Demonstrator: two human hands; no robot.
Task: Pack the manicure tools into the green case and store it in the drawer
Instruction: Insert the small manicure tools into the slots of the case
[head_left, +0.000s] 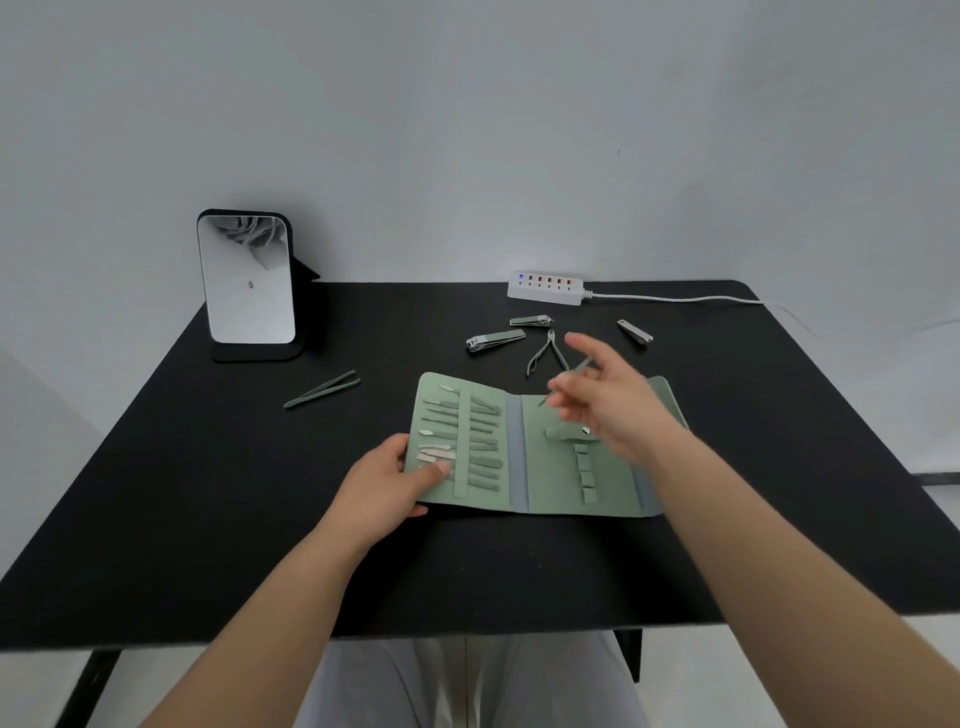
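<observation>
1. Case (550, 483) lies open at centre frame on the black bench (208, 467), its left panel already lined with slim tools under an elastic strip, its right panel's loops mostly bare.
2. Left hand (387, 480) grips the case's lower-left corner, thumb on top, pinning it flat.
3. Right hand (608, 402) hovers blurred over the right panel, fingers spread; a thin tool appears to be pinched in it, though the blur leaves that unsure.
4. Loose above the case: nippers (545, 353), three clippers (496, 340), (530, 320), (635, 331); tweezers (322, 388) lie apart at left.
5. Handling, as judged: the case looks soft and floppy, best held at an edge or by the spine; the steel tools look light, stiff, slick and sharp-tipped, best taken by the handles.
6. Mirror (247, 283) stands at upper left, power strip (545, 286) along the far edge. No drawer shows.
</observation>
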